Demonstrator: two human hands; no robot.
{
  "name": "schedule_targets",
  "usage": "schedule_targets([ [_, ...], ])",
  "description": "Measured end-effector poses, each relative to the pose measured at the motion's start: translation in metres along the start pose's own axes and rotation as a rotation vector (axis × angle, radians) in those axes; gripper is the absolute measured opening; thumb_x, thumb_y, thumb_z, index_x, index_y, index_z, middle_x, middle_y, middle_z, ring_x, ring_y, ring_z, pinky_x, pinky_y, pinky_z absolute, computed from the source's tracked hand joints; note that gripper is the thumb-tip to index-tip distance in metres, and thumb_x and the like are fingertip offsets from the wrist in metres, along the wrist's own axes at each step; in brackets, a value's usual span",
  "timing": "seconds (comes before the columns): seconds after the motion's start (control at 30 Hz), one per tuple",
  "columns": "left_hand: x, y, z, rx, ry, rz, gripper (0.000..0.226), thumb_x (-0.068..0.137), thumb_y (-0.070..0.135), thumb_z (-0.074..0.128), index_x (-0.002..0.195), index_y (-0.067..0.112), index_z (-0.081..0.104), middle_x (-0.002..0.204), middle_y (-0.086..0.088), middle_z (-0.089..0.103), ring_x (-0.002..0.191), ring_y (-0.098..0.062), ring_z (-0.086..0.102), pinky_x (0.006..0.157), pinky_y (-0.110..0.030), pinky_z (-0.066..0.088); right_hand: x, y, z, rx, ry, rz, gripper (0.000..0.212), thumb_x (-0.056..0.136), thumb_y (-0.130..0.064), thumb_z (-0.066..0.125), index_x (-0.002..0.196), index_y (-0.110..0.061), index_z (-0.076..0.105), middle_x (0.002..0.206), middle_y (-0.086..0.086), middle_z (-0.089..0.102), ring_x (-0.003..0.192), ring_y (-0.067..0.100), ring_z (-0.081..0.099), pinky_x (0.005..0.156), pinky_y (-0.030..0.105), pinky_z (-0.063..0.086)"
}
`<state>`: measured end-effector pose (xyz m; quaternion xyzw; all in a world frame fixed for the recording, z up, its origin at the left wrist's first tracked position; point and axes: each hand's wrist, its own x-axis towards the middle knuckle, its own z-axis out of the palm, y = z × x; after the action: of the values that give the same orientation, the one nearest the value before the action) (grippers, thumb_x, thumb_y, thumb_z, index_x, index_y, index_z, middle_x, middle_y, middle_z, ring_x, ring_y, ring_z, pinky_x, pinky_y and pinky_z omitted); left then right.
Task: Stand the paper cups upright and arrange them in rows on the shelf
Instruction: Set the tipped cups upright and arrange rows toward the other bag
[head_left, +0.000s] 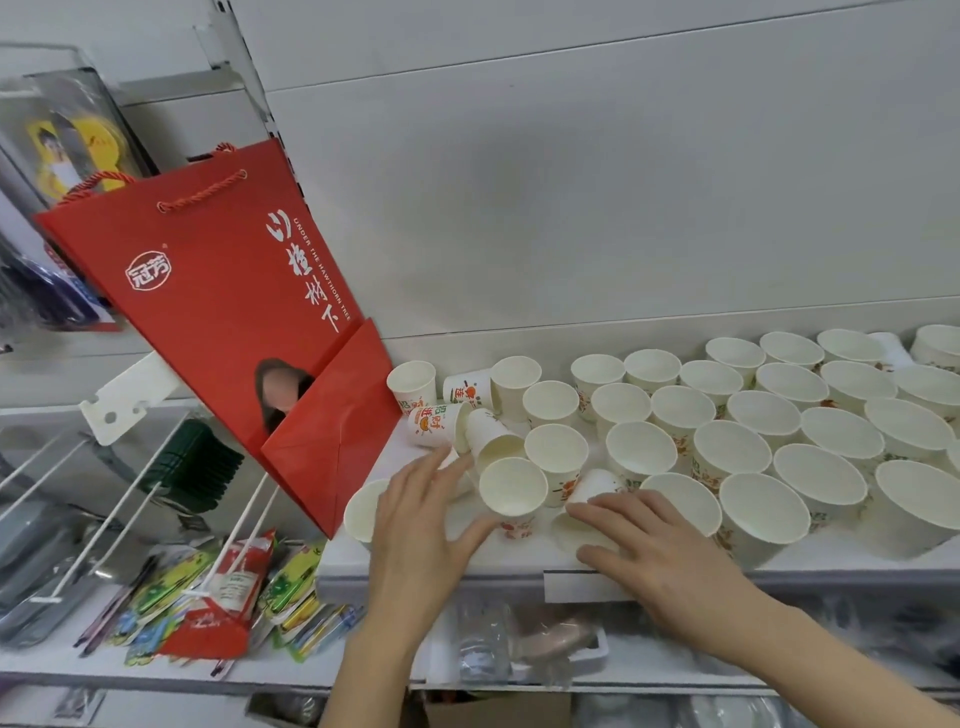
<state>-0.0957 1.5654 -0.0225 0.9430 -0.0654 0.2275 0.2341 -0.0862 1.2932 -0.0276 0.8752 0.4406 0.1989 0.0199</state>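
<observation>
Many white paper cups with orange and green print stand upright in rows on the white shelf (441, 564), among them a row toward the right (727, 447). At the left end a few cups lie tipped: one printed cup (434, 423), one open-mouthed cup (491, 439) and one at the back (467, 387). My left hand (421, 525) reaches in with straight, spread fingers; its fingertips are at the tipped cups and its thumb touches an upright cup (513, 491). My right hand (654, 545) holds a tipped cup (592, 486) between fingers and thumb. Another cup (361, 512) stands partly hidden left of my left hand.
A red paper gift bag (223, 291) leans against the shelf's left end, right beside the tipped cups. Lower left, packets and sachets (228, 587) hang on white hooks. A lower shelf holds clear plastic items (483, 644). The white back panel (597, 208) rises behind the cups.
</observation>
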Motion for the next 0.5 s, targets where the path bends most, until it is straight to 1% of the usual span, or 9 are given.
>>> schedule_targets([
  [0.07,0.003,-0.019,-0.012,0.082,0.019,-0.048,0.059,0.075,0.048,0.076,0.127,0.026,0.058,0.138,0.007,0.051,0.124,-0.021,0.047,0.097,-0.035,0.037,0.002,0.002,0.001,-0.021,0.026,-0.011,0.023,0.065,-0.007,0.054,0.084,-0.018,0.061,0.134,0.013,0.054,0.114,0.030,0.049,0.094,0.040,0.032],
  [0.1,0.007,-0.024,-0.017,0.131,-0.014,-0.083,0.061,0.074,0.044,0.078,0.128,0.028,0.057,0.139,0.007,0.050,0.123,-0.021,0.047,0.094,-0.034,0.035,0.004,0.003,0.001,-0.018,0.046,-0.007,0.018,0.069,-0.008,0.048,0.078,-0.017,0.060,0.132,0.014,0.056,0.112,0.030,0.051,0.093,0.039,0.033],
  [0.13,0.013,-0.026,-0.021,0.167,-0.069,-0.108,0.062,0.075,0.043,0.078,0.131,0.030,0.055,0.141,0.008,0.048,0.126,-0.020,0.045,0.095,-0.035,0.034,0.005,0.003,0.000,-0.014,0.072,0.000,0.015,0.071,-0.007,0.048,0.075,-0.016,0.059,0.131,0.014,0.057,0.110,0.029,0.052,0.091,0.038,0.034],
  [0.2,0.027,-0.026,-0.024,0.175,-0.188,-0.094,0.059,0.081,0.039,0.072,0.135,0.036,0.049,0.147,0.008,0.041,0.131,-0.018,0.041,0.101,-0.036,0.033,0.005,0.004,-0.001,0.006,0.132,0.042,0.014,0.071,-0.002,0.062,0.076,-0.015,0.060,0.129,0.013,0.059,0.106,0.028,0.053,0.086,0.037,0.037],
  [0.23,0.035,-0.025,-0.025,0.173,-0.237,-0.073,0.057,0.083,0.036,0.070,0.135,0.038,0.047,0.150,0.008,0.038,0.133,-0.018,0.039,0.104,-0.038,0.033,0.005,0.003,-0.002,0.033,0.169,0.082,0.017,0.071,-0.003,0.069,0.079,-0.015,0.061,0.128,0.012,0.059,0.104,0.027,0.054,0.084,0.037,0.039],
  [0.3,0.049,-0.019,-0.025,0.206,-0.342,-0.045,0.055,0.085,0.029,0.067,0.135,0.040,0.045,0.153,0.008,0.032,0.133,-0.020,0.039,0.106,-0.038,0.034,0.004,0.002,-0.005,0.095,0.229,0.157,0.022,0.072,-0.008,0.076,0.089,-0.016,0.064,0.128,0.009,0.059,0.103,0.029,0.057,0.084,0.037,0.042],
  [0.37,0.058,-0.013,-0.021,0.250,-0.435,-0.030,0.055,0.087,0.023,0.062,0.136,0.040,0.043,0.152,0.010,0.031,0.130,-0.020,0.042,0.101,-0.036,0.037,0.003,0.000,-0.007,0.074,0.183,0.147,0.034,0.068,-0.008,0.076,0.097,-0.020,0.065,0.133,0.008,0.057,0.112,0.030,0.053,0.091,0.040,0.040],
  [0.43,0.062,-0.010,-0.016,0.282,-0.485,-0.018,0.051,0.088,0.018,0.059,0.133,0.039,0.046,0.148,0.012,0.034,0.124,-0.019,0.045,0.092,-0.033,0.040,0.002,-0.001,-0.005,0.005,0.065,0.087,0.038,0.060,-0.007,0.073,0.094,-0.022,0.064,0.137,0.010,0.053,0.119,0.030,0.047,0.097,0.043,0.033],
  [0.5,0.067,-0.012,-0.012,0.294,-0.487,-0.011,0.042,0.086,0.015,0.058,0.121,0.038,0.053,0.142,0.014,0.040,0.117,-0.016,0.050,0.082,-0.031,0.043,0.002,-0.001,-0.002,-0.043,-0.032,0.063,0.034,0.057,-0.008,0.071,0.087,-0.020,0.062,0.139,0.013,0.051,0.119,0.030,0.047,0.098,0.043,0.032],
])
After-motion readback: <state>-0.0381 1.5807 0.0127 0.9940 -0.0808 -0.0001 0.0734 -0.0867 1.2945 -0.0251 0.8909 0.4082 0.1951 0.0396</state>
